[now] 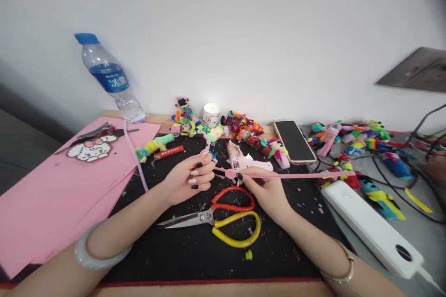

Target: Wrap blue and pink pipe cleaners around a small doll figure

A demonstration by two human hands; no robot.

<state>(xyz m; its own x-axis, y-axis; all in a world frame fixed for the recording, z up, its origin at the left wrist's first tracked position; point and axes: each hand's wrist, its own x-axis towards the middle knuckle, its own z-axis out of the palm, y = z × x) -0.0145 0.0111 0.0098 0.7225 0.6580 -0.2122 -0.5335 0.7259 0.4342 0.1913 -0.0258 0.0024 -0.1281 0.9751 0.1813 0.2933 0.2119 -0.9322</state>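
My left hand (193, 174) is closed with its fingers curled. A curved lilac pipe cleaner (205, 138) rises from its thumb and fingertips; the part inside the hand is hidden. My right hand (266, 192) pinches a pink pipe cleaner (306, 175) between thumb and fingers. Its left part is wound into a small flat coil (230, 174), and the straight length points right. Behind the right hand lies a pale pink glue gun (256, 162) with a stained nozzle. Scissors (204, 216) with one red and one yellow handle lie below both hands on the black mat (195, 260).
Pink sheets (69, 204) lie left beneath a white dog-shaped charm (88, 149). A water bottle (109, 79) leans on the wall. Fuzzy colourful figures (245, 130), a white candle-like jar (211, 115) and a phone (294, 141) line the back. A white power bank (372, 227) and cables sit right.
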